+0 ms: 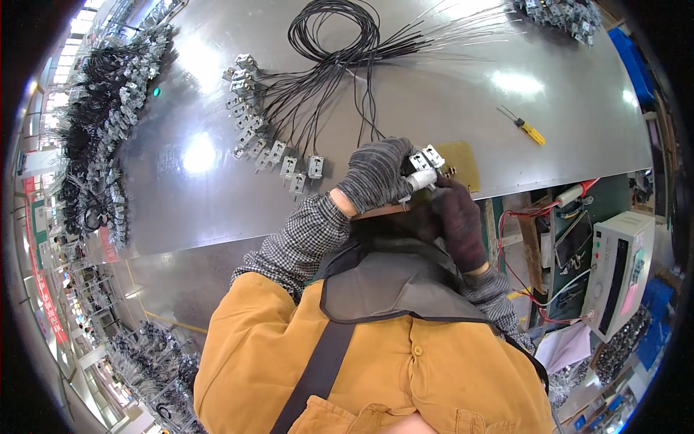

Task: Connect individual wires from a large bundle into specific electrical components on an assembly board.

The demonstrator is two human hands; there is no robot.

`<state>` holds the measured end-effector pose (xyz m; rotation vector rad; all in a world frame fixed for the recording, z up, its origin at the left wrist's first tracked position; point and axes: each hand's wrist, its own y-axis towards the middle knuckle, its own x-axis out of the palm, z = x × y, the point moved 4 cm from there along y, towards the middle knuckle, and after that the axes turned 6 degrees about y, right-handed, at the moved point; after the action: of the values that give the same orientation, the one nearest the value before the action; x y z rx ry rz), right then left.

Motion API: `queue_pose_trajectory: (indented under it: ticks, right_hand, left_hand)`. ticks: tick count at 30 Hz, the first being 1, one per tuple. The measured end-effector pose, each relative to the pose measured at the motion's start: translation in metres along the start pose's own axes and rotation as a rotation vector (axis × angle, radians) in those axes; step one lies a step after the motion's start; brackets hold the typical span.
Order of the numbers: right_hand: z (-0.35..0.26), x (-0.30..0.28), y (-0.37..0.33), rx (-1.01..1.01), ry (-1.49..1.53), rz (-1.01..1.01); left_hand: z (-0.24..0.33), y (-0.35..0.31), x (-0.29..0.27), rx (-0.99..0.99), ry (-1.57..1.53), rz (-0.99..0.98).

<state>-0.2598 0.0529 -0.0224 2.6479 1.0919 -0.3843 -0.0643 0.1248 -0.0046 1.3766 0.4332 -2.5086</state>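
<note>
At the table's near edge, my left hand (376, 175), in a grey knit glove with white wrapping at a fingertip, is closed around a small pair of white connector blocks (426, 158) with dark openings. Black wires run up from behind this hand. My right hand (460, 223), in a dark maroon glove, is curled close against the blocks' near right side. Its fingertips are partly hidden, and what they grip does not show. Under and beside the blocks lies a yellowish flat pad (464, 163), with small brass-coloured pieces (450, 172) near the right fingertips.
Left of my hands, several wired connector blocks (251, 130) fan out from a coiled black cable bundle (332, 32). A yellow-handled screwdriver (531, 132) lies to the right. Wired parts (108, 123) are heaped at far left. A white tester box (622, 271) with red leads stands lower right.
</note>
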Motion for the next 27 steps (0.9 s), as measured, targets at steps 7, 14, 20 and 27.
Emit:
queue_pose_trajectory:
  ticks: [7,14,20,27]
  right_hand:
    - [0.010,0.008,-0.004,0.691,1.033,-0.176]
    - [0.027,0.016,0.014,0.556,0.966,-0.284]
    - [-0.006,-0.002,0.049,0.069,0.299,-0.119]
    - [-0.008,-0.014,0.022,0.210,0.137,-0.191]
  left_hand:
    - [0.009,-0.025,-0.039,0.104,0.195,0.000]
    - [-0.014,-0.034,-0.007,0.111,0.130,0.261]
    - [-0.025,-0.024,0.005,-0.029,-0.428,0.220]
    - [-0.006,-0.008,-0.008,0.136,-0.111,0.161]
